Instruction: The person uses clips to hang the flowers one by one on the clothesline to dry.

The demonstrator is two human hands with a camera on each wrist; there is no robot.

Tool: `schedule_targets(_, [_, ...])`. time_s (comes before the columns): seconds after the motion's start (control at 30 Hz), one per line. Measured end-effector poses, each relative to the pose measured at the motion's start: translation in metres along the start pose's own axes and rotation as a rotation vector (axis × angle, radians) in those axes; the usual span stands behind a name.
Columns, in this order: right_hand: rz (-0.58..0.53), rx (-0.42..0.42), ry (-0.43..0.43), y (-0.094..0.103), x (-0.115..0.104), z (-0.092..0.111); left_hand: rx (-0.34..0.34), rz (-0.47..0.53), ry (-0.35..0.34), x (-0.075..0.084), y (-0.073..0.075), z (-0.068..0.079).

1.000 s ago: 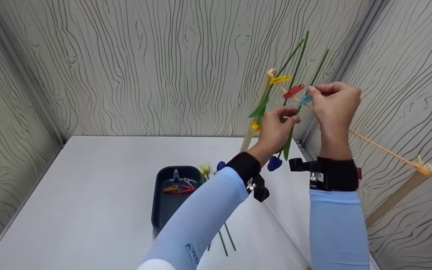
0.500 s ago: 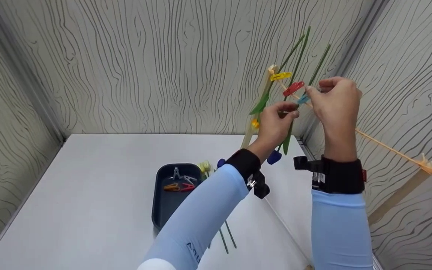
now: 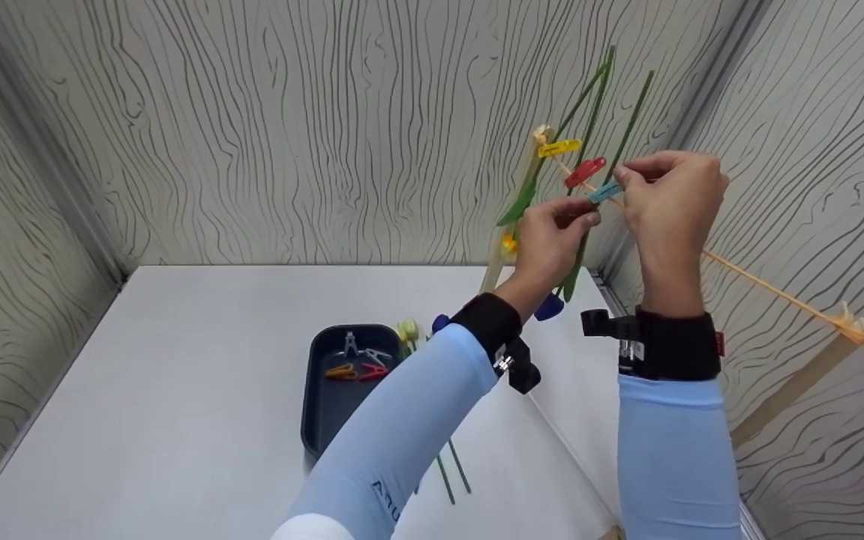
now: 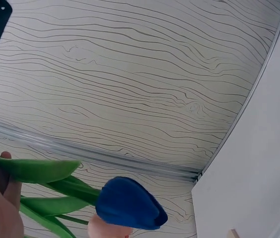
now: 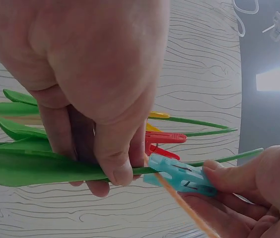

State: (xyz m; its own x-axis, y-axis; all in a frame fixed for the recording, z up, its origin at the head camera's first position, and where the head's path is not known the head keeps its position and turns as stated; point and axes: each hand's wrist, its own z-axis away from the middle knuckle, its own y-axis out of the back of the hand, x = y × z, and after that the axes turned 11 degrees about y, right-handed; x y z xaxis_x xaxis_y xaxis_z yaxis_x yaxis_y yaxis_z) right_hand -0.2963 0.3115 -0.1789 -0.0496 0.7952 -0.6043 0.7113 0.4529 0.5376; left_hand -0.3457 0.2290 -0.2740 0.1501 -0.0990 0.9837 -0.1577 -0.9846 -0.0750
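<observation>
Our right hand pinches the light-blue clip at the cord, far right, our left hand pinches the green stem just beside it, and we see the red clip and yellow clip farther left on the cord, and the dark tray nearer on the counter.

Head view downward; wrist views nearer; right shares blue peg.

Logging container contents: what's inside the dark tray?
The dark tray shows two grey clips, an orange clip and a red clip. The left sleeve covers its near right part; anything there can't be seen.
</observation>
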Motion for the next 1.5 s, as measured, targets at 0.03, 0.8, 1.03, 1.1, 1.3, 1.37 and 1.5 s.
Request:
schedule_targets(0.03, [-0.003, 0.001, 0.003, 0.000, 0.000, 0.000, 0.002, 0.003, -0.004, 0.000, 0.000, 0.000])
schedule_targets(0.8, [-0.002, -0.141, 0.027, -0.001, 0.000, 0.003, 0.022, -0.069, -0.088, -0.036, 0.076, 0.026])
schedule_targets(1.03, [-0.030, -0.157, 0.036, -0.005, 0.003, -0.003, 0.097, -0.097, -0.067, -0.048, 0.109, 0.024])
schedule_targets(1.1, [-0.032, -0.158, 0.043, -0.007, 0.005, -0.002, 0.111, -0.108, -0.058, -0.050, 0.115, 0.023])
schedule_targets(1.3, [-0.024, -0.105, 0.053, -0.010, 0.012, 0.000, 0.120, -0.124, -0.050, -0.057, 0.129, 0.023])
schedule_targets(1.37, [-0.025, -0.070, 0.059, -0.010, 0.014, 0.001, 0.117, -0.126, -0.050, -0.059, 0.133, 0.023])
schedule_targets(1.5, [-0.084, 0.032, 0.095, -0.011, 0.017, 0.007, 0.119, -0.112, -0.035, -0.062, 0.145, 0.025])
